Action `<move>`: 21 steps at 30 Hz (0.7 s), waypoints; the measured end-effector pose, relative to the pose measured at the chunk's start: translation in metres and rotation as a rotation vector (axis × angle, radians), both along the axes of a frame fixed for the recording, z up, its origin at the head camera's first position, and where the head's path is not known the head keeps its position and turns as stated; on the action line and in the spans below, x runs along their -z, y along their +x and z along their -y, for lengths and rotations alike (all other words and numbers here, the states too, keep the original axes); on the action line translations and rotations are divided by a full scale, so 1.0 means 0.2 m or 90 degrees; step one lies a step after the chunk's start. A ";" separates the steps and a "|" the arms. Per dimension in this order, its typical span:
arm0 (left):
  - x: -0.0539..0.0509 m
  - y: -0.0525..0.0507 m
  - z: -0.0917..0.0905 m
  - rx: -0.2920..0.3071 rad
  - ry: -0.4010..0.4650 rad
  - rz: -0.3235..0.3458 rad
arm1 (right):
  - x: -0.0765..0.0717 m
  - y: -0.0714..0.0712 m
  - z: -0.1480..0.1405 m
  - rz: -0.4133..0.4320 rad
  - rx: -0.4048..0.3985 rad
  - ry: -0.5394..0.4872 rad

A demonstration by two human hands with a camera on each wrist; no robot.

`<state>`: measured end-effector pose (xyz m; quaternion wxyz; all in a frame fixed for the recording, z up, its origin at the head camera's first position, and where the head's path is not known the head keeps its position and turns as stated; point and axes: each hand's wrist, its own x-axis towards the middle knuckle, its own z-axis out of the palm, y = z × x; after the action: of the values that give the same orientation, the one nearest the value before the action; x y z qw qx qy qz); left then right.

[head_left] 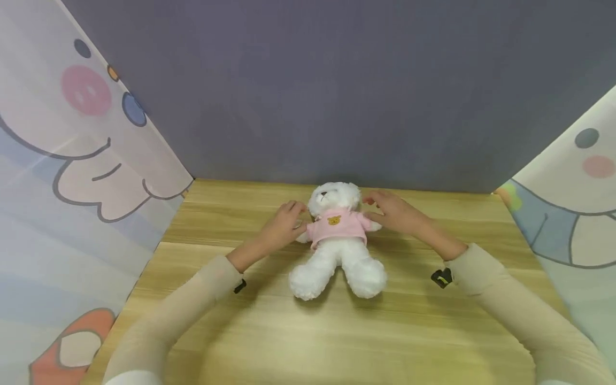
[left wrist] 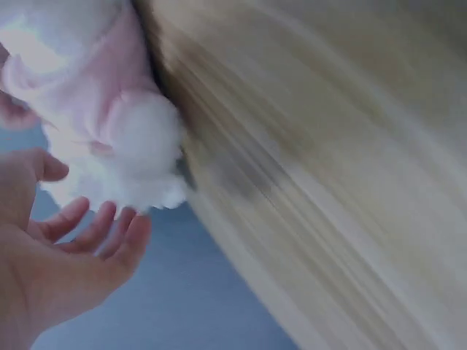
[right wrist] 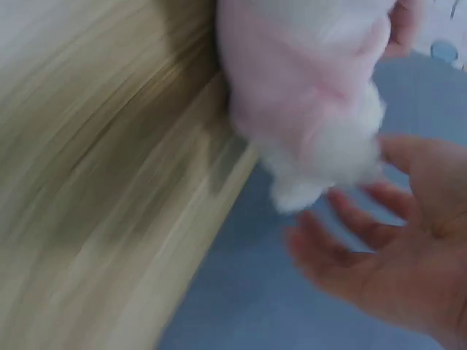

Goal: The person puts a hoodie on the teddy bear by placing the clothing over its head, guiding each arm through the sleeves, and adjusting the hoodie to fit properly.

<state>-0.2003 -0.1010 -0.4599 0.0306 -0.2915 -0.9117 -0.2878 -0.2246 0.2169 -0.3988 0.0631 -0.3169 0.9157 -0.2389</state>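
A white plush teddy bear (head_left: 338, 232) in a pink shirt with a small bear-face patch lies on its back on the wooden table, head toward the grey wall. My left hand (head_left: 283, 227) is beside its head and arm on the left, fingers loosely bent; in the left wrist view the left hand (left wrist: 73, 248) has its fingertips close to the white fur. On the other side, my right hand (head_left: 397, 213) is by the bear's arm. The right wrist view shows that right hand (right wrist: 394, 240) with spread, slightly blurred fingers near the fur, gripping nothing.
The wooden table (head_left: 308, 342) ends at a plain grey wall (head_left: 327, 96) behind the bear. Cartoon-printed sheets hang on the left (head_left: 43, 214) and right (head_left: 577, 214). Dark straps or devices (head_left: 441, 278) show at both wrists.
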 end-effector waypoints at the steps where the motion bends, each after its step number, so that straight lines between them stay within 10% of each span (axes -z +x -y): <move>1: 0.00 -0.03 0.00 -0.006 -0.011 0.046 | 0.01 0.00 -0.03 0.027 0.008 0.006; 7: 0.07 -0.14 -0.03 0.037 -0.022 0.265 | 0.09 0.02 -0.07 0.295 0.068 -0.102; 21: 0.08 -0.14 0.07 0.022 0.186 0.298 | 0.23 -0.04 -0.14 0.491 0.158 -0.370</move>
<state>-0.2275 -0.1145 -0.4760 -0.1441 -0.2255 -0.8376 -0.4763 -0.2335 0.2439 -0.4447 0.2773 -0.0982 0.7522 -0.5896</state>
